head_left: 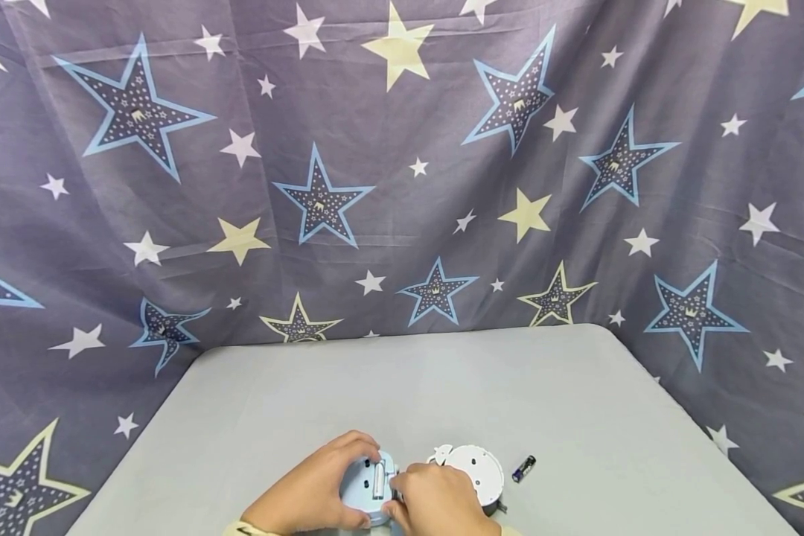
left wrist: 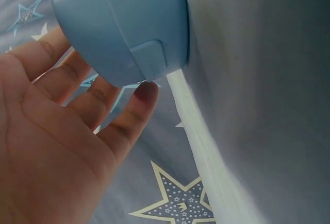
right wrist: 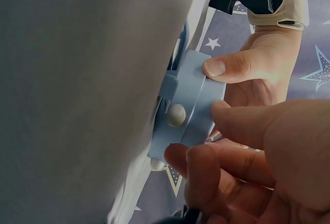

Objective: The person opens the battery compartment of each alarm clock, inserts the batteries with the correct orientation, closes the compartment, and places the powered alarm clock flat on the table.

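Round case, light blue (head_left: 355, 495), one: low in the head view, over the grey table (head_left: 275, 402), between both hands, face turned up; whether resting on the table or just off it, cannot tell. On that face, two small black studs (head_left: 366, 484) and, beside them, a pale battery (head_left: 378, 482) lying in a slot. On the side wall, a white knob (right wrist: 176, 115) and a low raised tab (left wrist: 150, 59). Left hand (head_left: 318, 480): holding the case from its left, thumb at the near edge, fingers at the far edge. Right hand (head_left: 442, 499): fingers bent, pinching the right edge of the case close to the slot. White disc (head_left: 482, 476), one, with black underside: just beyond the right hand and partly covered by it. Loose battery (head_left: 524, 468), one, dark with a silver end: on the table right of the disc, apart from it. Cream cuff (right wrist: 296, 7) with black bracket (right wrist: 227, 0), at the left wrist. Purple-grey curtain (head_left: 388, 201), printed with blue, yellow and white stars: behind the table and along its sides.
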The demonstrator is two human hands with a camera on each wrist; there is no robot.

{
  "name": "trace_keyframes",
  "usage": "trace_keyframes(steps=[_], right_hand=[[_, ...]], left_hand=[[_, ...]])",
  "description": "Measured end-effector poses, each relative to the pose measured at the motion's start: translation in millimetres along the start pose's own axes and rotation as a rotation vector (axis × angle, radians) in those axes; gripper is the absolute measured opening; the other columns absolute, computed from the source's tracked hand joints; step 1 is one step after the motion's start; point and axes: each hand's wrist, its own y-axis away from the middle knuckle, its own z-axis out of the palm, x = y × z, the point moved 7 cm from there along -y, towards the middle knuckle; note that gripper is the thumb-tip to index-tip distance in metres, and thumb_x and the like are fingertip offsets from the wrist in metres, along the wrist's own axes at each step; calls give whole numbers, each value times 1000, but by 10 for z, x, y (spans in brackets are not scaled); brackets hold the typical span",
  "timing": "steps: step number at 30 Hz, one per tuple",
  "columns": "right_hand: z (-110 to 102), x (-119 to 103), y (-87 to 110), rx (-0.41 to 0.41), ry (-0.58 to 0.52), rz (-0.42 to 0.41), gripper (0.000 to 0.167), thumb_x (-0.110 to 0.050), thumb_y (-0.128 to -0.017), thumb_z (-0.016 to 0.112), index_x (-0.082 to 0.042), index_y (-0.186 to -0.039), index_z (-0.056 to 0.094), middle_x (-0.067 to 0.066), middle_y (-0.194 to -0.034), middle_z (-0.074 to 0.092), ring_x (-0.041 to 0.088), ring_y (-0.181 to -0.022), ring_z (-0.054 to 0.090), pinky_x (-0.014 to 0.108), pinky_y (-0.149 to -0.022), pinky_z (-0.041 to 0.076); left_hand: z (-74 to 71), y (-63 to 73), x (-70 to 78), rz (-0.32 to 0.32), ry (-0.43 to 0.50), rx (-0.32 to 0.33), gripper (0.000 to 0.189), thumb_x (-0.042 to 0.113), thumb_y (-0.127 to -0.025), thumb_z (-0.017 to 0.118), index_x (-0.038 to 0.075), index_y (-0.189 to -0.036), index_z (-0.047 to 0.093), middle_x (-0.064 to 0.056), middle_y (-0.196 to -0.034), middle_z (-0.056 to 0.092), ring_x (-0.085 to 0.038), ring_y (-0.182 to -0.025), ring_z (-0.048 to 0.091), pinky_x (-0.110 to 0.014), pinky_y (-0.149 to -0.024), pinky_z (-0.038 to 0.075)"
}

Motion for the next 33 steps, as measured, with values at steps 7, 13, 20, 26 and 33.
trace_keyframes(steps=[7,13,20,26,33], right_hand=[[1,4,-6,-20,-7,4,29,-44,-84,79,-28,-69,60,-14,-62,48,0,-55,46,26,-45,33],[-38,17,-51,-62,-60,-1,24,-38,-82,80,-27,-68,63,-14,-66,49,1,-54,43,25,-46,34],[-129,-26,-183,-6,-107,-36,16,-34,-83,79,-27,-73,69,-13,-71,53,2,-59,45,24,-50,36],[-97,4,-281,23,-119,-43,14,-33,-85,79,-22,-94,78,-10,-83,62,4,-72,52,22,-55,43],[1,35,-292,72,-106,-82,21,-33,-86,80,-24,-105,79,-7,-99,68,6,-82,57,23,-66,50]], left_hand=[[34,18,-75,-60,41,-27,84,30,-63,93,18,-137,54,7,-136,58,-8,-117,58,-31,-101,51],[67,30,-153,-139,66,-69,106,40,-64,93,11,-153,43,3,-137,58,-5,-112,56,-30,-97,52],[59,76,-166,-130,42,-67,97,36,-61,94,10,-144,52,9,-129,59,-2,-105,56,-27,-90,52],[58,83,-172,-130,40,-76,89,31,-61,94,15,-139,55,10,-127,59,-2,-104,55,-26,-88,51],[64,80,-208,-172,70,-118,91,35,-62,95,15,-141,54,11,-128,57,-2,-103,55,-26,-88,51]])
